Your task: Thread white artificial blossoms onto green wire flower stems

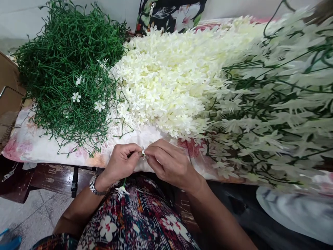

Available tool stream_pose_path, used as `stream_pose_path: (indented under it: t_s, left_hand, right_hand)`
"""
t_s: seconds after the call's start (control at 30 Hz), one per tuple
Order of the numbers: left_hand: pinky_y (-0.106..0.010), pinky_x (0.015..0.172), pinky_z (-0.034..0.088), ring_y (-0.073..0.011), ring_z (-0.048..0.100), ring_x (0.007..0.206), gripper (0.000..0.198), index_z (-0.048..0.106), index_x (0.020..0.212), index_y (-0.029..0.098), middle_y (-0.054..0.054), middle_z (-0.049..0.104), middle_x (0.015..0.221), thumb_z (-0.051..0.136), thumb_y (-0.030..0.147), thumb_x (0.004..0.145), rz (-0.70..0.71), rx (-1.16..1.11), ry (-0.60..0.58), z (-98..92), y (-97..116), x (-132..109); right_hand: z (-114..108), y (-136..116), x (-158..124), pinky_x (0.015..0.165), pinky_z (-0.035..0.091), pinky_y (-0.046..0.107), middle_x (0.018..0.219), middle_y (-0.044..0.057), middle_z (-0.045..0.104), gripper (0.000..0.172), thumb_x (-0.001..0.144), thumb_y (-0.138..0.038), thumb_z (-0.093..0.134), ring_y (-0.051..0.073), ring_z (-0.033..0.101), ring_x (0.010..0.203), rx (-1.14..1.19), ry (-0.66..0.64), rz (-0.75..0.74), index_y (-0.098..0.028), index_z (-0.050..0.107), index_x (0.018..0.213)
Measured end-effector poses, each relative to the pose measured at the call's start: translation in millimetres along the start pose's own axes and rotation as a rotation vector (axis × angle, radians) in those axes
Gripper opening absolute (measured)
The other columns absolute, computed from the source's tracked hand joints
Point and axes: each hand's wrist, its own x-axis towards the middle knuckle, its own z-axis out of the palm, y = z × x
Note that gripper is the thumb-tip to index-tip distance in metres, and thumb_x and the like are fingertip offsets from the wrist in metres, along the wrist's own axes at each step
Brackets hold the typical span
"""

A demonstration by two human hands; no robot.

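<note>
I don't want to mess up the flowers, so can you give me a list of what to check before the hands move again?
1. Left hand and right hand together at the small white piece: ok.
2. Grip on it firm: cannot tell.
3. Hanging white flower, its stem fully visible: not ok, the left hand hides its upper end.
4. Green stem pile looks near enough to reach: ok, ahead and left.
5. Green stem pile free of blossoms: not ok, a few white blossoms lie on it.
</note>
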Motion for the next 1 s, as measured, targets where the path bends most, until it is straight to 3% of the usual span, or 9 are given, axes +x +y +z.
stream_pose_path:
  t_s: [0.2,0.43,0.7,0.83,1.0]
  left_hand:
    - [-0.016,0.045,0.029,-0.0048,0.036,0.047,0.017,0.056,0.060,0.012,0.004,0.043,0.050,0.044,0.012,0.072,-0.019,0.000,0.000,3.6,1,1]
    - [-0.016,0.048,0.035,-0.0055,0.044,0.049,0.013,0.058,0.067,0.011,0.002,0.052,0.053,0.048,0.018,0.073,-0.150,-0.194,-0.048,-0.4,8,3]
    - [-0.016,0.046,0.034,-0.0056,0.043,0.047,0.010,0.058,0.067,0.013,0.003,0.051,0.053,0.050,0.017,0.072,-0.093,-0.145,0.114,0.1,1,-3]
    - [-0.018,0.053,0.039,-0.0077,0.049,0.055,0.011,0.060,0.071,0.014,0.001,0.056,0.060,0.049,0.015,0.074,0.006,0.001,0.147,1.1,0,-6]
    - [-0.018,0.054,0.041,-0.0073,0.051,0.056,0.013,0.061,0.076,0.014,0.000,0.060,0.065,0.049,0.013,0.074,0.045,0.012,0.143,4.1,-1,-9]
  right_hand:
    - [1,1,-5,0.062,0.046,0.027,0.071,0.007,0.055,0.011,0.076,-0.004,0.046,0.014,0.050,0.070,-0.007,-0.024,0.011,-0.013,0.051,0.080]
    - [-7,4,-4,0.064,0.046,0.025,0.074,0.004,0.056,0.012,0.077,-0.007,0.048,0.011,0.053,0.072,0.135,0.012,0.117,-0.015,0.052,0.085]
    - [-9,-2,-5,0.062,0.045,0.026,0.075,0.004,0.056,0.011,0.075,-0.010,0.051,0.012,0.053,0.071,0.183,0.056,0.229,-0.016,0.054,0.084]
    - [-6,-5,-4,0.062,0.044,0.026,0.073,0.004,0.056,0.009,0.075,-0.010,0.051,0.012,0.052,0.070,0.179,0.070,0.232,-0.015,0.054,0.081]
    - [-1,-6,-3,0.058,0.043,0.023,0.069,0.004,0.055,0.009,0.074,-0.006,0.050,0.011,0.052,0.066,0.174,0.091,0.215,-0.014,0.053,0.077]
